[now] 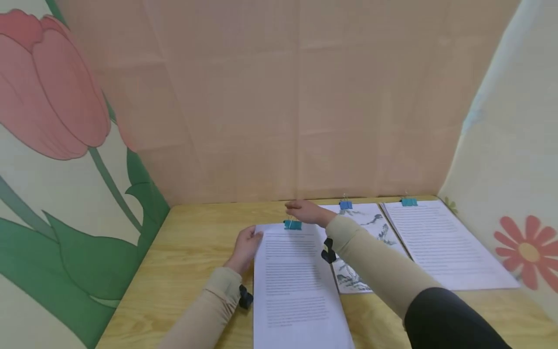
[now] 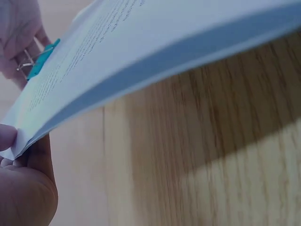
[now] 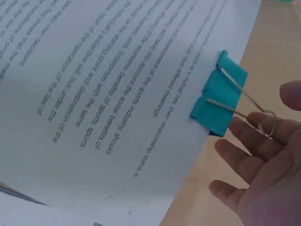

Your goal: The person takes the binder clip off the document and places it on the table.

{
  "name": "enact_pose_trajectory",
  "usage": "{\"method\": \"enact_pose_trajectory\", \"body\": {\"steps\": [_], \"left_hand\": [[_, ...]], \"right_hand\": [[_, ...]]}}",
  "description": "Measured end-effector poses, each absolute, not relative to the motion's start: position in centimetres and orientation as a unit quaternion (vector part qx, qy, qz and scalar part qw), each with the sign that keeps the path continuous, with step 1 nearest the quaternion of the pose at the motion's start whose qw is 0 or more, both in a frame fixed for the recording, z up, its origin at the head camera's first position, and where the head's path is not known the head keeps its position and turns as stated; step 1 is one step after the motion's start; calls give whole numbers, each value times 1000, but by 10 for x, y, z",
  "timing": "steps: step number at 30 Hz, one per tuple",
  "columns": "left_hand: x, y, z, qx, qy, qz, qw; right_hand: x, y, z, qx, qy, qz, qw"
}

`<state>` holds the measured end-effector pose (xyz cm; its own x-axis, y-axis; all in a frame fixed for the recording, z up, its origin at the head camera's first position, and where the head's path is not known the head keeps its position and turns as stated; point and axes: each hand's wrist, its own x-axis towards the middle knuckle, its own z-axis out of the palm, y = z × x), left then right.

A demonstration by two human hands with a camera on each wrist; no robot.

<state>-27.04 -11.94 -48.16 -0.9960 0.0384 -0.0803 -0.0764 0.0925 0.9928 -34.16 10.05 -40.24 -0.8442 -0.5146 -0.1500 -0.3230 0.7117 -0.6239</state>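
A stack of printed sheets (image 1: 296,286) with a teal binder clip (image 1: 292,225) at its top edge is held up off the wooden table. My left hand (image 1: 245,249) pinches its upper left corner, thumb on top and fingers beneath, as the left wrist view shows. Just beyond the clip is my right hand (image 1: 307,212). Seen from the right wrist, its fingers (image 3: 244,160) are spread and slightly bent beside the clip's wire handles (image 3: 268,125), with the thumb apart. Whether a fingertip touches the wire, I cannot tell.
To the right lies a sheet with an ink-style drawing (image 1: 379,223) under a blue binder clip (image 1: 346,205). Beyond it is another printed stack (image 1: 453,252) with a teal clip (image 1: 409,201). A pink cloth backdrop (image 1: 279,106) and flower-patterned side panels border the table (image 1: 196,237).
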Motion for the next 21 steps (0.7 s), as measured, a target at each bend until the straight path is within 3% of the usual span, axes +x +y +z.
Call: {"method": "enact_pose_trajectory", "body": {"steps": [8,16,21], "left_hand": [[-270,-119,-477,0,739,671,51],[-271,-120,-477,0,738,673,51],[-270,-123,-477,-3,737,674,52]], "right_hand": [[-349,109,-413,-186,900,-349,181],[-352,120,-418,-114,826,-490,253],[-353,124,-417,-112,793,-535,270]]}}
